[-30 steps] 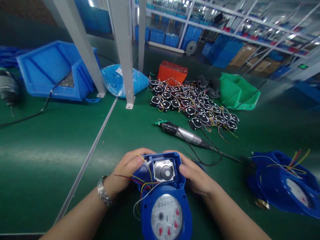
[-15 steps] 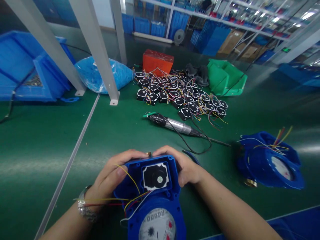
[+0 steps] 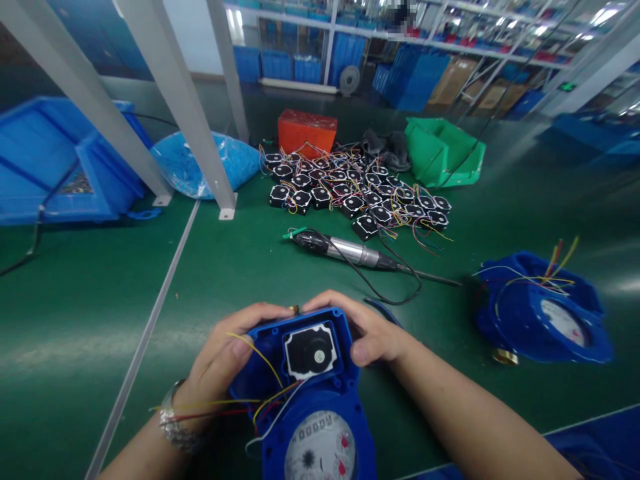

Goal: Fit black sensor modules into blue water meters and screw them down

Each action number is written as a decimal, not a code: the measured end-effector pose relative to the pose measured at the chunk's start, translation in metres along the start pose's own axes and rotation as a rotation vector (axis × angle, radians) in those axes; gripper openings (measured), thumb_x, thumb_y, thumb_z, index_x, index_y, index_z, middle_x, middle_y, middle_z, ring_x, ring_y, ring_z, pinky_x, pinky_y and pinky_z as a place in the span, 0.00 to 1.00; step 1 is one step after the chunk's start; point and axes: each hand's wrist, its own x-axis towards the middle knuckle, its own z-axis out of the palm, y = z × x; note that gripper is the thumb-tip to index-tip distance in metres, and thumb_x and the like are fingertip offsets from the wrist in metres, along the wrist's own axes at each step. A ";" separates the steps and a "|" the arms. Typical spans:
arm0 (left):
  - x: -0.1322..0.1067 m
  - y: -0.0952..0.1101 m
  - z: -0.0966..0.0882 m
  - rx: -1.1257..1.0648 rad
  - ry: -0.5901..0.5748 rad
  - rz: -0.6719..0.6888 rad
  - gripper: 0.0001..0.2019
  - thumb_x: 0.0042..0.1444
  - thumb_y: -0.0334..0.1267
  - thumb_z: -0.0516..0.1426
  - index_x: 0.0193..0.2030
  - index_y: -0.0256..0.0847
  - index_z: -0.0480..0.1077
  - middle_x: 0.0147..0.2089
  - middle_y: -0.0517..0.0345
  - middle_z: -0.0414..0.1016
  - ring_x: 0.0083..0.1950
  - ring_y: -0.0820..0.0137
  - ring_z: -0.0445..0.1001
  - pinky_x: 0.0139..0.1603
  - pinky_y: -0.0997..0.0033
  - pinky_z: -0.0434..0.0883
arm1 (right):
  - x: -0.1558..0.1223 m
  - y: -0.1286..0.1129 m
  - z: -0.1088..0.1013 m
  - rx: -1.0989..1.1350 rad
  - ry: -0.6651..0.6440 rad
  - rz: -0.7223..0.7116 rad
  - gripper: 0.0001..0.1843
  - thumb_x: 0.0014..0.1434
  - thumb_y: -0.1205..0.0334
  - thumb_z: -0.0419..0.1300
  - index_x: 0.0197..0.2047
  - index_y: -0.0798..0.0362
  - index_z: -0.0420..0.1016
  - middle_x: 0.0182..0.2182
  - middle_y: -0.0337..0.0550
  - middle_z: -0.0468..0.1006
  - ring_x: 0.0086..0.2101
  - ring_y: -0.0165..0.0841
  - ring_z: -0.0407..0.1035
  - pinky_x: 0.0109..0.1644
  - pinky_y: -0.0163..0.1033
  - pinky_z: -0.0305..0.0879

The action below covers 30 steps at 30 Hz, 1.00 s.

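A blue water meter with a round numbered dial is held between both hands at the bottom middle. My left hand grips the left side of its open box end, with a watch on the wrist. Round the right side, my right hand is closed, its thumb on the rim. Inside the box sits a black motor module with a white edge. Loose yellow, red and white wires come out between box and dial, some lying across my left wrist. A bit of brass shows beyond the fingertips.
A second blue meter with upright wires stands at right. An electric screwdriver with a black cable lies ahead. Beyond are several wired black modules, an orange box, a green bin, a blue bin and metal posts.
The view has shifted slightly, so the surroundings sit a little differently. Both hands keep their hold on the water meter, which is nearly unmoved.
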 end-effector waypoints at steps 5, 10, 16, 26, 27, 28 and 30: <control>-0.002 -0.002 0.000 -0.003 0.000 -0.012 0.26 0.47 0.58 0.51 0.45 0.41 0.72 0.46 0.48 0.73 0.46 0.54 0.70 0.51 0.56 0.62 | -0.001 0.000 0.000 -0.011 -0.028 -0.021 0.36 0.45 0.57 0.67 0.53 0.60 0.56 0.47 0.50 0.63 0.44 0.32 0.63 0.47 0.34 0.61; 0.000 -0.003 -0.002 0.001 0.007 -0.031 0.28 0.45 0.59 0.52 0.44 0.38 0.72 0.46 0.46 0.73 0.46 0.52 0.70 0.49 0.57 0.64 | -0.001 -0.001 0.000 -0.013 -0.015 -0.021 0.36 0.45 0.57 0.67 0.53 0.60 0.57 0.46 0.50 0.63 0.44 0.32 0.63 0.47 0.34 0.61; 0.009 -0.010 -0.001 -0.046 0.138 -0.084 0.23 0.47 0.54 0.52 0.37 0.35 0.74 0.35 0.49 0.76 0.36 0.60 0.72 0.39 0.64 0.67 | 0.000 0.006 -0.003 -0.166 0.133 -0.036 0.37 0.48 0.48 0.64 0.53 0.63 0.56 0.45 0.52 0.65 0.43 0.34 0.63 0.46 0.35 0.61; 0.017 -0.008 -0.002 0.033 0.399 -0.047 0.14 0.43 0.46 0.55 0.22 0.34 0.71 0.20 0.58 0.69 0.23 0.71 0.64 0.25 0.73 0.61 | -0.012 -0.025 0.013 -0.775 0.518 -0.046 0.44 0.52 0.35 0.56 0.59 0.58 0.48 0.54 0.56 0.55 0.52 0.39 0.56 0.51 0.41 0.62; 0.017 -0.007 -0.002 0.029 0.421 -0.037 0.14 0.44 0.46 0.55 0.21 0.35 0.69 0.19 0.60 0.66 0.21 0.73 0.62 0.23 0.74 0.60 | -0.016 -0.026 0.025 -0.844 0.522 -0.034 0.46 0.52 0.34 0.55 0.61 0.58 0.46 0.56 0.56 0.52 0.54 0.40 0.54 0.52 0.43 0.62; 0.017 -0.006 -0.003 0.025 0.445 -0.024 0.14 0.44 0.46 0.55 0.19 0.36 0.66 0.18 0.62 0.64 0.21 0.74 0.60 0.22 0.75 0.58 | -0.019 -0.027 0.038 -0.905 0.511 -0.006 0.49 0.51 0.32 0.53 0.63 0.58 0.43 0.57 0.56 0.49 0.56 0.41 0.51 0.54 0.45 0.61; 0.018 -0.006 -0.007 0.022 0.499 0.006 0.15 0.46 0.46 0.55 0.18 0.37 0.62 0.18 0.64 0.61 0.21 0.76 0.58 0.23 0.75 0.58 | -0.022 -0.026 0.063 -1.015 0.475 0.081 0.53 0.49 0.30 0.54 0.65 0.57 0.39 0.59 0.54 0.46 0.58 0.44 0.47 0.58 0.49 0.56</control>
